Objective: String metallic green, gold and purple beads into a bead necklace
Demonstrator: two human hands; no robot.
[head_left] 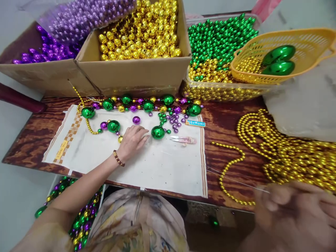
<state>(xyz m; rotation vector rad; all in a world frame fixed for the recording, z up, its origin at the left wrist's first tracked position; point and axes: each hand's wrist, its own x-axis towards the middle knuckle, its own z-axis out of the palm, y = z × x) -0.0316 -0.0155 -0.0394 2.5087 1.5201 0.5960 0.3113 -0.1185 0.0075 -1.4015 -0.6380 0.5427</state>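
Observation:
My left hand (133, 140) rests on a white cloth (162, 164), fingers curled against it beside a large green ball (158, 132) at the end of a strand of green, purple and gold beads (126, 105). My right hand (291, 206) is blurred at the lower right, fingers pinched on a thin thread (236, 182) that runs left across the wooden table (217, 122). A gold bead strand (231, 164) curls near that hand.
Cardboard boxes of purple beads (44, 52) and gold beads (141, 31) stand at the back, with a clear tub of green and gold beads (217, 38) and a yellow basket (283, 56). Small snips (183, 140) lie on the cloth. A gold strand pile (294, 154) lies right.

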